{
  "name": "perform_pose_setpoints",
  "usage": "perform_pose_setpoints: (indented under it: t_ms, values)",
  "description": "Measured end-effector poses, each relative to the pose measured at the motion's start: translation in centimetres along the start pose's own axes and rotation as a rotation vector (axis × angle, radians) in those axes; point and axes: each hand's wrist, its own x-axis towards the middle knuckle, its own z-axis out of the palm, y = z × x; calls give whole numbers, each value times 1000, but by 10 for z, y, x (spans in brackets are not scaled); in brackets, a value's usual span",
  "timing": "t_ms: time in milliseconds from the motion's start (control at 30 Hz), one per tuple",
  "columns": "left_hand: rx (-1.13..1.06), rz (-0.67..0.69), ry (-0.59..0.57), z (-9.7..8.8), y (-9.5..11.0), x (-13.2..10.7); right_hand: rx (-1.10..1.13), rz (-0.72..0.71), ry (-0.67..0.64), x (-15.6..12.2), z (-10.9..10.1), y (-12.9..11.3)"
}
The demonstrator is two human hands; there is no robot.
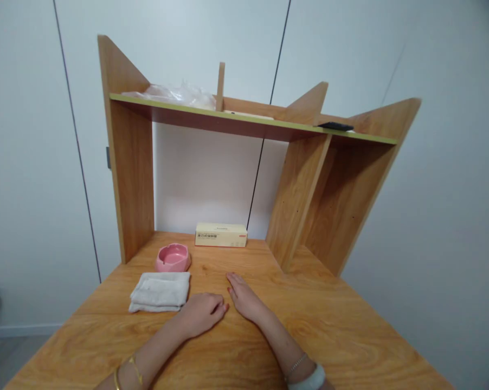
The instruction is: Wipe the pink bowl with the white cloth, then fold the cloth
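Note:
My left hand (201,313) rests on the wooden desk (329,325) with its fingers curled loosely under, holding nothing. My right hand (244,299) lies flat beside it, fingers stretched forward and together; the two hands almost touch. A folded grey-white cloth (160,291) lies just left of my left hand. Behind the cloth sits a pink ashtray-like dish (173,257). A long cream box (221,234) with printed text lies at the back of the desk, ahead of my right hand.
A wooden hutch (133,179) stands on the desk's far edge, with side panels and an upper shelf (244,120). On the shelf lie a crumpled clear plastic bag (179,93) and a flat black object (336,125). White wall panels are behind.

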Motion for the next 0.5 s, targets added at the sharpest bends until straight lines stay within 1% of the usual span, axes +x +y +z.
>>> perform_pose_setpoints:
  t_ms: [333, 400, 500]
  values:
    - [-8, 13, -18, 1, -2, 0, -18, -8, -5, -1, -1, -1]
    - [-17, 15, 3, -1, -1, 1, -24, -4, 10, 0, 0, -2]
    - [-50, 14, 93, -11, -3, 2, -35, -16, 43, 2, 0, -11]
